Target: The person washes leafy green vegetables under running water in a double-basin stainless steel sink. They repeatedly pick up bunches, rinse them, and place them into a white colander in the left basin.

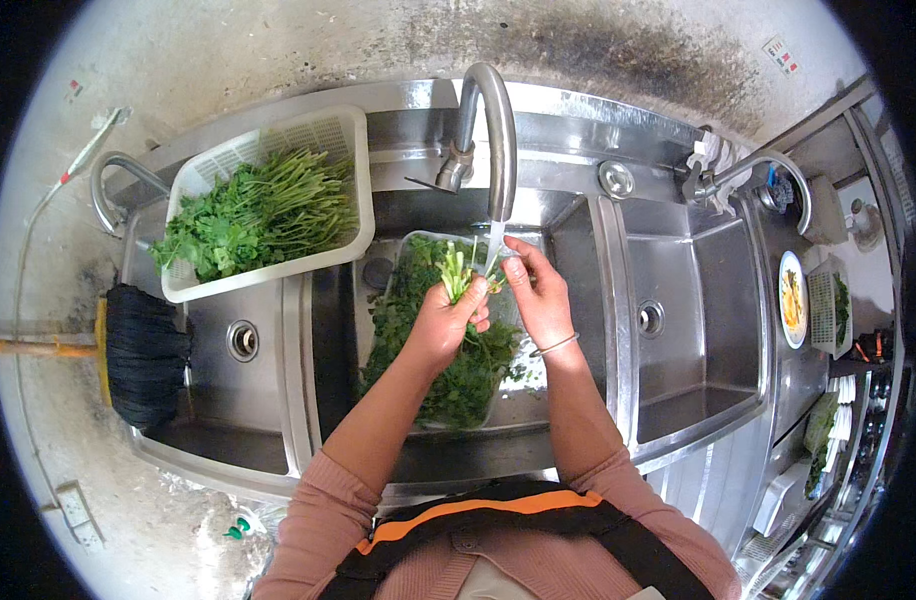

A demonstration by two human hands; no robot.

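My left hand [450, 311] grips a bunch of leafy herbs, likely cilantro, by its pale stems [456, 274], whose cut ends point up. Beside it, my right hand [537, 289] has its thumb and fingertips at the stem ends, under water running from the curved steel faucet [501, 142]. Whether those fingers pinch a stem is unclear. Both hands are above the middle sink basin, where a clear plastic container holds more wet green herbs [443, 382]. A white plastic basket [364, 187] with a large heap of herbs rests tilted across the upper left of the sinks.
Side basins with drains [243, 340] lie left and right. A black mop head [144, 356] hangs over the left rim. At the right stand another curved faucet [784, 161], a plate of food [792, 300] and a small basket of greens [822, 311]. A round drain strainer [616, 179] sits on the back ledge.
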